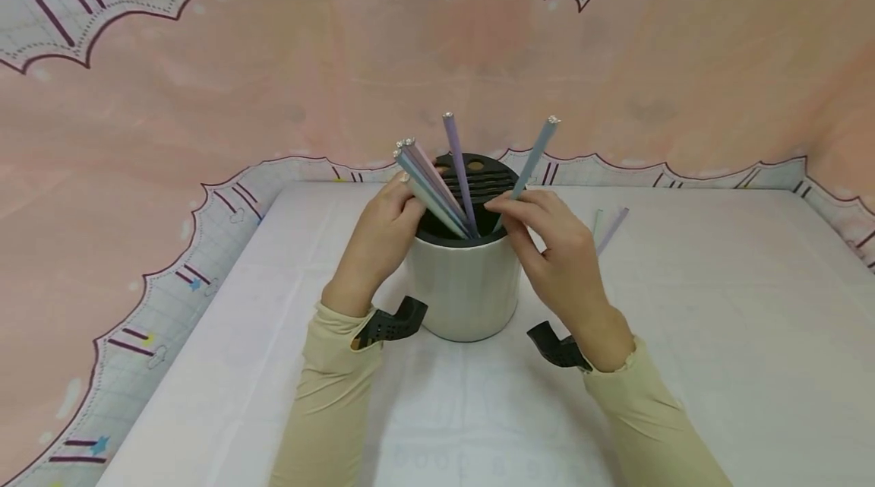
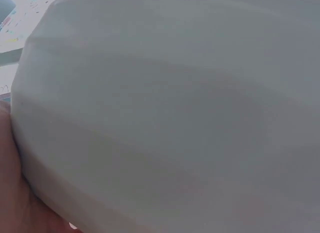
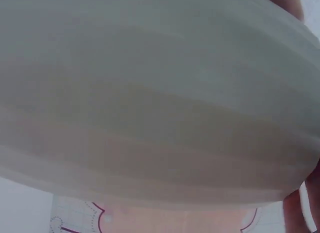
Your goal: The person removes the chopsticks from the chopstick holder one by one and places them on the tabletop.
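In the head view, a white round pencil holder [image 1: 468,293] with a black slotted top [image 1: 481,168] stands upright on the table. A bundle of pastel pencils [image 1: 432,187] with sparkly ends leans left over its rim, and a purple pencil [image 1: 460,168] rises near the middle. My left hand [image 1: 379,232] grips the holder at its left rim, behind the bundle, which partly hides the fingers. My right hand [image 1: 557,248] pinches a blue pencil [image 1: 536,153] over the right side of the opening; its lower end is inside. Both wrist views are mostly filled by the holder's wall.
A purple pencil [image 1: 613,230] and a thin green pencil [image 1: 598,222] lie on the white table [image 1: 724,320], partly behind my right hand. Patterned peach cloth [image 1: 328,69] hangs behind the table. Black straps [image 1: 393,322] sit at both wrists.
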{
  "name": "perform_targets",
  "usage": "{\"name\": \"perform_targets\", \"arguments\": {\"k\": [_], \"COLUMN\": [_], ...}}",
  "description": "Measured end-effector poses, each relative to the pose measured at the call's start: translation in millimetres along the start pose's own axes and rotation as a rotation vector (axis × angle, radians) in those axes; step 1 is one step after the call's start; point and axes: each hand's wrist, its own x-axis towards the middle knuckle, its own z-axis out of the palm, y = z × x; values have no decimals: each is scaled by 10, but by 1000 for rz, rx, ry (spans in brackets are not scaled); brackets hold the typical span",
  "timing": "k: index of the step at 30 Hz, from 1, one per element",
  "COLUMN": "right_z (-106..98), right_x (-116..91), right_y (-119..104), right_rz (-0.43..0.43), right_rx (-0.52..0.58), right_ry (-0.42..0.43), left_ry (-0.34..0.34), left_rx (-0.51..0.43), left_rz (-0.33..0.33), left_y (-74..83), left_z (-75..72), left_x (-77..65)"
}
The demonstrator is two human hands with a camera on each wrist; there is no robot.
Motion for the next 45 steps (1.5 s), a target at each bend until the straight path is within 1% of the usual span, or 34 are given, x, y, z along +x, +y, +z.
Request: {"name": "perform_targets", "arguments": {"k": [4,8,11,14,16,18,19,22,25,27,29,32,34,36,38,39,41,43,45], "right_z": [-68,-149,-210,-288,-353,-419,-450,-513,-532,-521,-504,-471,-451,-427,-408,-401,-372,-339,-308], "right_x": [20,78,131,172,190,198,199,169,112,60,2,-106,-184,-263,-347,-395,-514,-645,-768], "right_y": [-65,-157,-214,-208,-170,-99,-55,103,270,374,467,607,695,783,872,919,1030,1138,1223], "right_rz": [55,114,167,212,242,260,274,329,408,457,506,581,647,713,789,832,908,978,1018], "right_rx": [37,167,296,407,489,579,635,769,898,951,950,877,823,779,716,669,560,445,335], "right_ry": [108,230,369,546,654,738,771,830,853,847,820,767,736,704,638,580,435,266,93], "left_ry": [-4,-5,-12,-11,-8,-2,-6,-20,-31,-31,-30,-32,-35,-33,-31,-29,-26,-25,-25], "left_rx": [5,-1,-2,12,28,35,35,8,-37,-57,-65,-70,-72,-72,-64,-66,-72,-80,-87], "left_rz": [34,26,-9,2,5,12,3,-42,-85,-108,-121,-126,-131,-123,-119,-114,-101,-105,-115], "left_y": [15,30,37,33,32,26,27,18,8,3,4,11,15,14,6,3,-6,-10,-5], "left_z": [7,6,-2,-16,-29,-40,-45,-49,-46,-44,-40,-28,-23,-26,-28,-29,-26,-23,-21], "left_x": [14,22,17,13,8,4,-1,-21,-38,-44,-44,-42,-46,-47,-45,-43,-42,-48,-60]}}
